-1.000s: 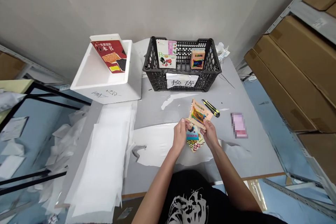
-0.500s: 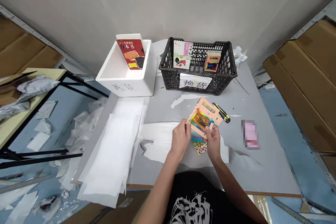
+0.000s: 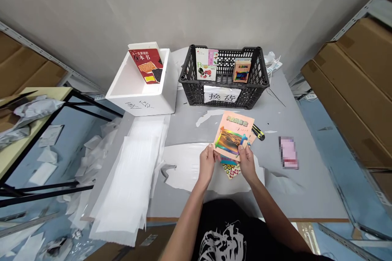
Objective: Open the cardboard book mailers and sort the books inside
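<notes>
The left hand (image 3: 206, 165) and right hand (image 3: 248, 164) gripped a book (image 3: 232, 138), fingers closed on its lower corners; beyond the right lay a knife (image 3: 259, 132).

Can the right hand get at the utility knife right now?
Probably yes, though the right hand is holding a peach booklet that hides one end of the utility knife; the other end lies uncovered.

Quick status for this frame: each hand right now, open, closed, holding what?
Left hand: closed on the lower left edge of a peach rectangular paper booklet.
Right hand: closed on the same booklet's lower right corner.
</notes>
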A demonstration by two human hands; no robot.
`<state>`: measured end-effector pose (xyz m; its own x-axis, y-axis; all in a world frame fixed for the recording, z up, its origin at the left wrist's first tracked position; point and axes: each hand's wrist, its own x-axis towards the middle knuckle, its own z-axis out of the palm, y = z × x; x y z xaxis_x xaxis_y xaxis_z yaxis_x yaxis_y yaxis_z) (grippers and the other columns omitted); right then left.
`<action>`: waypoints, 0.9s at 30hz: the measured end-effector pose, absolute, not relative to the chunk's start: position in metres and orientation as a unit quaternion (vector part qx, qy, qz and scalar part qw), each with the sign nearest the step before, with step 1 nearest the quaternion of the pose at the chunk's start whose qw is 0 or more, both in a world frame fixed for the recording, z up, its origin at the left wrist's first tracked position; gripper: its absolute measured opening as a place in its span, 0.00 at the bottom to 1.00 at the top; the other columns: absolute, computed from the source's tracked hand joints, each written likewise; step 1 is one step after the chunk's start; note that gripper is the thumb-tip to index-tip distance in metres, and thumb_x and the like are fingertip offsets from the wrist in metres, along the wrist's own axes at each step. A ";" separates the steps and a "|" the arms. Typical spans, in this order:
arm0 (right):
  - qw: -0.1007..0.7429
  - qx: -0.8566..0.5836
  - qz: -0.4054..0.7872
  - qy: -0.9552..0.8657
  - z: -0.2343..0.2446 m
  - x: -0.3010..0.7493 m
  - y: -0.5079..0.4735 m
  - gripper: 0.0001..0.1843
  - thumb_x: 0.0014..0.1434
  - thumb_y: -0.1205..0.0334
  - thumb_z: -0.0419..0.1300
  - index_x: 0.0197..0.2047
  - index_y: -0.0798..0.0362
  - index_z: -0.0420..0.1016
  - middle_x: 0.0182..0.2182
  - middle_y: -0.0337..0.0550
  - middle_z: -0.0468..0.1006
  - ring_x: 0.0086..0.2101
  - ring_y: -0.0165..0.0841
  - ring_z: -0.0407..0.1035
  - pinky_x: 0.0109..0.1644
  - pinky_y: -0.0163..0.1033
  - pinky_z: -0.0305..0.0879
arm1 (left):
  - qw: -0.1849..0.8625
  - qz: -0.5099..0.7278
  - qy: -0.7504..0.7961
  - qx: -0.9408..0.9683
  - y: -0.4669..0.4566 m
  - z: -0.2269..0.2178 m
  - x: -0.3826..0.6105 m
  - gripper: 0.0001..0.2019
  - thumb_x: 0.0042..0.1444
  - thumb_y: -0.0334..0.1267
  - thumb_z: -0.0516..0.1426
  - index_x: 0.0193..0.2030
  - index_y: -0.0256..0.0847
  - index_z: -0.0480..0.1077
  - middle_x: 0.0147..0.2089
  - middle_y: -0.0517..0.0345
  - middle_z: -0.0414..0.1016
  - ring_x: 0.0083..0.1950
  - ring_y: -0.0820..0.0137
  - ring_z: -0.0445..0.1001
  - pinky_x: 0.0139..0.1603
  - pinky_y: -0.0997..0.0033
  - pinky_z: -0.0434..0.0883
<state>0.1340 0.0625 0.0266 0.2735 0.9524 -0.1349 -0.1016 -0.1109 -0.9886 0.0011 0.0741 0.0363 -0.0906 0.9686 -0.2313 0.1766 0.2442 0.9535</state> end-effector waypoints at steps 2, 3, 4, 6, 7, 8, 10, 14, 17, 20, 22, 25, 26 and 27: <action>0.517 -0.579 0.469 -0.421 0.027 0.140 0.060 0.14 0.56 0.46 0.56 0.34 0.48 0.72 0.29 0.39 0.76 0.33 0.35 0.70 0.38 0.39 0.67 | 0.464 0.380 0.609 0.519 0.083 0.035 -0.003 0.21 0.62 0.52 0.42 0.25 0.41 0.62 0.24 0.60 0.67 0.29 0.72 0.66 0.31 0.73 0.63; 0.493 -0.578 0.468 -0.451 0.026 0.141 0.058 0.13 0.55 0.47 0.57 0.31 0.48 0.72 0.26 0.38 0.75 0.31 0.35 0.69 0.37 0.39 0.66 | 0.454 0.383 0.606 0.529 0.089 0.034 -0.004 0.19 0.62 0.51 0.43 0.28 0.41 0.64 0.28 0.59 0.69 0.31 0.71 0.68 0.34 0.73 0.65; 0.471 -0.576 0.465 -0.479 0.026 0.142 0.056 0.12 0.55 0.48 0.59 0.28 0.47 0.72 0.24 0.37 0.74 0.28 0.35 0.68 0.35 0.38 0.64 | 0.448 0.394 0.607 0.525 0.096 0.034 -0.002 0.18 0.62 0.51 0.43 0.32 0.41 0.64 0.31 0.59 0.70 0.34 0.71 0.69 0.35 0.72 0.66; 0.433 -0.575 0.452 -0.527 0.023 0.141 0.053 0.12 0.53 0.50 0.60 0.24 0.47 0.70 0.19 0.36 0.71 0.24 0.33 0.65 0.31 0.37 0.61 | 0.436 0.432 0.619 0.490 0.107 0.032 0.004 0.19 0.63 0.51 0.41 0.34 0.41 0.64 0.32 0.58 0.70 0.35 0.71 0.69 0.37 0.71 0.67; 0.417 -0.580 0.439 -0.544 0.022 0.141 0.051 0.12 0.53 0.51 0.60 0.23 0.47 0.70 0.18 0.35 0.70 0.22 0.33 0.63 0.30 0.36 0.59 | 0.427 0.450 0.627 0.471 0.110 0.030 0.008 0.19 0.63 0.52 0.41 0.33 0.41 0.63 0.31 0.59 0.69 0.34 0.71 0.69 0.36 0.71 0.67; 0.407 -0.588 0.422 -0.557 0.022 0.141 0.051 0.12 0.54 0.52 0.60 0.22 0.47 0.69 0.18 0.35 0.70 0.21 0.32 0.62 0.29 0.36 0.58 | 0.417 0.464 0.633 0.458 0.112 0.029 0.013 0.20 0.63 0.53 0.40 0.32 0.42 0.61 0.30 0.59 0.67 0.34 0.72 0.68 0.36 0.71 0.67; 0.397 -0.604 0.383 -0.575 0.021 0.144 0.052 0.13 0.55 0.52 0.59 0.22 0.47 0.70 0.18 0.36 0.70 0.22 0.33 0.63 0.31 0.37 0.58 | 0.402 0.481 0.638 0.446 0.111 0.026 0.020 0.20 0.63 0.55 0.39 0.30 0.43 0.58 0.28 0.61 0.64 0.32 0.72 0.66 0.34 0.72 0.67; 0.423 -0.590 0.350 -0.593 0.025 0.158 0.062 0.09 0.56 0.53 0.58 0.30 0.47 0.75 0.30 0.41 0.77 0.34 0.37 0.69 0.41 0.40 0.61 | 0.380 0.494 0.625 0.470 0.094 0.014 0.026 0.20 0.62 0.55 0.39 0.30 0.43 0.57 0.28 0.63 0.61 0.31 0.72 0.64 0.34 0.73 0.65; 0.492 -0.557 0.400 -0.536 0.025 0.164 0.070 0.12 0.58 0.51 0.55 0.35 0.47 0.76 0.32 0.40 0.77 0.35 0.36 0.69 0.41 0.40 0.63 | 0.348 0.487 0.610 0.519 0.081 0.001 0.025 0.20 0.63 0.54 0.38 0.30 0.43 0.57 0.28 0.62 0.62 0.30 0.72 0.64 0.34 0.72 0.65; 0.557 -0.517 0.458 -0.462 0.021 0.165 0.072 0.15 0.57 0.47 0.55 0.34 0.47 0.76 0.31 0.39 0.76 0.33 0.34 0.69 0.38 0.39 0.64 | 0.302 0.489 0.578 0.579 0.074 -0.009 0.022 0.20 0.63 0.53 0.38 0.33 0.41 0.60 0.32 0.57 0.65 0.34 0.71 0.66 0.37 0.69 0.66; 0.580 -0.503 0.477 -0.428 0.019 0.165 0.071 0.16 0.55 0.45 0.56 0.33 0.47 0.76 0.31 0.39 0.76 0.33 0.34 0.68 0.37 0.39 0.64 | 0.276 0.497 0.550 0.612 0.073 -0.010 0.018 0.19 0.64 0.50 0.39 0.36 0.40 0.62 0.35 0.54 0.68 0.38 0.69 0.67 0.41 0.67 0.66; 0.581 -0.507 0.478 -0.420 0.021 0.167 0.069 0.16 0.53 0.44 0.59 0.32 0.47 0.77 0.31 0.40 0.76 0.33 0.35 0.68 0.37 0.40 0.64 | 0.275 0.502 0.507 0.645 0.073 -0.002 0.013 0.15 0.64 0.45 0.42 0.41 0.40 0.65 0.40 0.51 0.70 0.44 0.67 0.68 0.46 0.63 0.66; 0.578 -0.509 0.475 -0.426 0.023 0.168 0.069 0.15 0.53 0.44 0.59 0.32 0.47 0.77 0.32 0.41 0.76 0.34 0.35 0.68 0.37 0.40 0.65 | 0.288 0.499 0.493 0.652 0.073 0.002 0.011 0.13 0.64 0.44 0.44 0.42 0.40 0.65 0.41 0.51 0.70 0.45 0.67 0.68 0.47 0.63 0.66; 0.578 -0.507 0.472 -0.431 0.025 0.169 0.068 0.15 0.52 0.44 0.59 0.32 0.47 0.77 0.32 0.41 0.76 0.34 0.36 0.68 0.38 0.41 0.65 | 0.302 0.496 0.480 0.658 0.073 0.007 0.010 0.12 0.63 0.43 0.45 0.42 0.41 0.66 0.41 0.51 0.71 0.46 0.67 0.68 0.47 0.63 0.66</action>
